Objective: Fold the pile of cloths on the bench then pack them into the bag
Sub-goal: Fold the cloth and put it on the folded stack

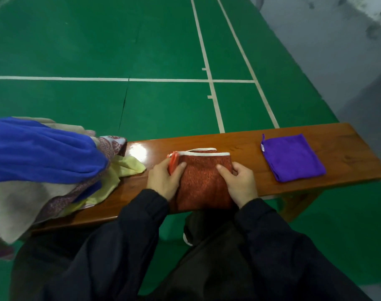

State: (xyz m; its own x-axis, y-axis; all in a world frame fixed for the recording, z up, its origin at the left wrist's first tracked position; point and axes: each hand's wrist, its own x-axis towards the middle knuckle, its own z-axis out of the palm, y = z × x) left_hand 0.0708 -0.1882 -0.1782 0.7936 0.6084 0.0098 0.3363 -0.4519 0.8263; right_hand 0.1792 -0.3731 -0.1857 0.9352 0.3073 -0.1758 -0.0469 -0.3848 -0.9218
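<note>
An orange-red cloth (203, 181) with a white trim lies folded on the wooden bench (246, 146), right in front of me. My left hand (164, 180) grips its left edge, thumb on top. My right hand (239, 183) grips its right edge the same way. A folded purple cloth (291, 158) lies flat further right on the bench. At the left end sits the unfolded pile: a blue cloth (39, 151) on top, a yellow cloth (120, 170), a beige cloth (17, 198) and a patterned cloth (111, 146). No bag is in view.
The bench stands on a green court floor (98, 40) with white lines. Grey flooring (337, 51) runs along the right. My dark sleeves and knees fill the lower part of the view. Bare bench wood shows between the orange-red cloth and the purple one.
</note>
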